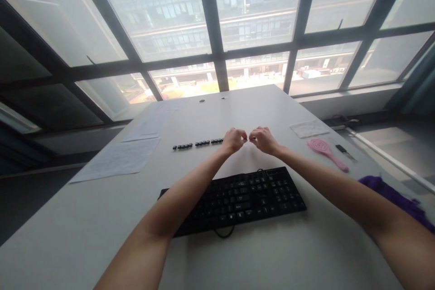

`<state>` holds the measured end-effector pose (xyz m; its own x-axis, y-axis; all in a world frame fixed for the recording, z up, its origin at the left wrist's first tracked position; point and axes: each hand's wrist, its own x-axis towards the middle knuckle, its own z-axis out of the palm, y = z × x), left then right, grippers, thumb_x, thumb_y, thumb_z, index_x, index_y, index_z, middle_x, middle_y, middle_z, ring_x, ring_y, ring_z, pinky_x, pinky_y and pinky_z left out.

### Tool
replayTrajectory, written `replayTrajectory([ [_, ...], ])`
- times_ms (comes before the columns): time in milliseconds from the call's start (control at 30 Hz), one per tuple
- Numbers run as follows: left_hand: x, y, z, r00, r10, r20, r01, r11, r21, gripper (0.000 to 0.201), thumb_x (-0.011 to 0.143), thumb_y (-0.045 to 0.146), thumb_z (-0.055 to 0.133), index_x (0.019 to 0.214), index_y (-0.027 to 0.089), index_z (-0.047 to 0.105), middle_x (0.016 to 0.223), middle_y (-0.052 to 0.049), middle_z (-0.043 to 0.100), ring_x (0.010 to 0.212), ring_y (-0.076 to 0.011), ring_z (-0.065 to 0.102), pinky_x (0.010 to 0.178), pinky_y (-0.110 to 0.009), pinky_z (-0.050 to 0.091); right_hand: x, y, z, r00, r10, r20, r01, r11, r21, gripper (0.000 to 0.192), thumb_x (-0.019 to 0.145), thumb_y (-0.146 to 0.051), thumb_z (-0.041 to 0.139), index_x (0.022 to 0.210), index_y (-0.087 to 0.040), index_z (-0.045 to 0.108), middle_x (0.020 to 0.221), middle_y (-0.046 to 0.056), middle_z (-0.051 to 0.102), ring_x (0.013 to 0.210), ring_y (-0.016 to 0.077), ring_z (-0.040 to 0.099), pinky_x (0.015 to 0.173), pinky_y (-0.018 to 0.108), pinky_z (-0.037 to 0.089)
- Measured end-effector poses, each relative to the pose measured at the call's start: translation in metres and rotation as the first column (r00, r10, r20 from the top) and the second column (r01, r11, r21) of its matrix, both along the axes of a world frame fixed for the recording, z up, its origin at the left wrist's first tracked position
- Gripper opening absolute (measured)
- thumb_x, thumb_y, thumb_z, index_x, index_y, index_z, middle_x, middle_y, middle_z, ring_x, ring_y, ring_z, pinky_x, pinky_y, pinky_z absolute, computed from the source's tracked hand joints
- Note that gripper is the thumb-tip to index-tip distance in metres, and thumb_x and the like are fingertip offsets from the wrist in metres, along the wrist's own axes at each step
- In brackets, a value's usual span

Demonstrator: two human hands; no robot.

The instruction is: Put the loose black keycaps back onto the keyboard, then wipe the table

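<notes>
My left hand (234, 139) is closed in a pinch at the right end of a row of small black keycaps (202, 143). A small dark piece, apparently a keycap, shows at its fingertips. Just to the right, my right hand (264, 139) also pinches a small dark keycap, with a narrow gap between the two hands. The row lies in short groups on the white table, and my left hand hides its right end. Nearer to me lies a black keyboard (244, 197), partly covered by my left forearm; some of its upper-row key places look bare.
White paper sheets (117, 159) lie at the left. On the right are a white cloth (308, 128), a pink hairbrush (322, 147), a small black-handled tool (344, 150) and a purple cloth (390, 195). Windows (251, 4) rise behind the white table (210, 258).
</notes>
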<state>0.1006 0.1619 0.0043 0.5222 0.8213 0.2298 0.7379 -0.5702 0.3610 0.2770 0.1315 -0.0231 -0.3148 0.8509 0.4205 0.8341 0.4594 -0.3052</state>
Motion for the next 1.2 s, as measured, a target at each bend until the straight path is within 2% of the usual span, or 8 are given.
replayTrajectory([
  [100, -0.003, -0.039, 0.002, 0.996, -0.025, 0.085, 0.029, 0.998, -0.047, 0.014, 0.083, 0.023, 0.071, 0.094, 0.025, 0.08, 0.095, 0.0, 0.078, 0.09, -0.018, 0.069, 0.089, -0.029, 0.051, 0.009, -0.031, 0.005, 0.985, 0.042, -0.167, -0.034, 0.998, 0.05, 0.011, 0.086, -0.012, 0.067, 0.083, -0.02, 0.073, 0.087, 0.005, 0.075, 0.088, 0.0223, 0.065, 0.087, 0.036, 0.045],
  [167, 0.0, -0.07, 0.001, 0.976, -0.067, 0.208, 0.096, 0.986, -0.136, 0.012, 0.079, 0.025, 0.074, 0.09, 0.025, 0.08, 0.09, 0.001, 0.079, 0.082, -0.0171, 0.069, 0.086, -0.029, 0.051, 0.018, -0.06, 0.007, 0.953, 0.055, -0.297, -0.041, 0.998, 0.051, 0.009, 0.086, -0.015, 0.067, 0.083, -0.021, 0.073, 0.086, 0.004, 0.074, 0.084, 0.0211, 0.066, 0.082, 0.035, 0.049],
  [267, 0.008, -0.112, -0.001, 0.951, -0.116, 0.287, 0.181, 0.961, -0.211, 0.012, 0.076, 0.026, 0.077, 0.087, 0.025, 0.081, 0.082, 0.002, 0.078, 0.074, -0.016, 0.068, 0.08, -0.028, 0.051, 0.033, -0.106, 0.004, 0.909, 0.037, -0.415, -0.05, 0.999, -0.021, 0.007, 0.088, -0.021, 0.066, 0.084, -0.022, 0.073, 0.087, 0.003, 0.074, 0.081, 0.0203, 0.068, 0.079, 0.034, 0.052],
  [367, 0.019, -0.136, -0.004, 0.943, -0.151, 0.296, 0.211, 0.96, -0.181, 0.012, 0.075, 0.028, 0.08, 0.087, 0.026, 0.081, 0.078, 0.002, 0.077, 0.076, -0.0174, 0.068, 0.081, -0.029, 0.05, 0.047, -0.144, -0.003, 0.877, 0.027, -0.48, -0.082, 0.992, -0.094, 0.009, 0.088, -0.025, 0.066, 0.085, -0.022, 0.073, 0.087, 0.004, 0.075, 0.083, 0.0215, 0.07, 0.078, 0.035, 0.055],
  [500, 0.028, -0.144, -0.007, 0.955, -0.159, 0.251, 0.201, 0.967, -0.154, 0.011, 0.076, 0.027, 0.079, 0.087, 0.028, 0.082, 0.078, 0.001, 0.078, 0.082, -0.0204, 0.068, 0.083, -0.032, 0.05, 0.058, -0.167, -0.011, 0.858, 0.008, -0.513, -0.08, 0.99, -0.119, 0.009, 0.088, -0.028, 0.067, 0.084, -0.023, 0.073, 0.091, 0.005, 0.077, 0.086, 0.0236, 0.072, 0.08, 0.037, 0.057],
  [800, 0.026, -0.153, -0.018, 0.939, -0.214, 0.268, 0.224, 0.975, -0.007, 0.009, 0.085, 0.023, 0.072, 0.085, 0.027, 0.081, 0.091, 0.001, 0.079, 0.079, -0.0171, 0.064, 0.087, -0.034, 0.046, 0.055, -0.169, -0.015, 0.87, 0.1, -0.483, -0.141, 0.989, -0.05, 0.01, 0.09, -0.02, 0.064, 0.087, -0.023, 0.073, 0.093, 0.005, 0.075, 0.09, 0.0234, 0.07, 0.085, 0.038, 0.056],
  [1000, 0.025, -0.161, -0.018, 0.961, -0.27, 0.061, 0.26, 0.956, 0.133, 0.016, 0.093, 0.026, 0.064, 0.09, 0.029, 0.08, 0.097, -0.001, 0.078, 0.093, -0.0228, 0.058, 0.087, -0.039, 0.044, 0.056, -0.171, -0.015, 0.907, 0.194, -0.373, -0.205, 0.979, 0.011, 0.015, 0.094, -0.017, 0.06, 0.091, -0.024, 0.073, 0.098, 0.006, 0.074, 0.094, 0.0225, 0.068, 0.084, 0.039, 0.055],
  [1200, 0.021, -0.166, -0.017, 0.945, -0.326, -0.03, 0.326, 0.926, 0.19, 0.022, 0.098, 0.024, 0.056, 0.096, 0.026, 0.077, 0.103, -0.003, 0.075, 0.095, -0.0225, 0.056, 0.087, -0.038, 0.045, 0.055, -0.176, -0.019, 0.918, 0.191, -0.347, -0.185, 0.981, 0.051, 0.016, 0.094, -0.017, 0.059, 0.096, -0.025, 0.073, 0.101, 0.006, 0.074, 0.097, 0.0228, 0.067, 0.085, 0.039, 0.055],
])
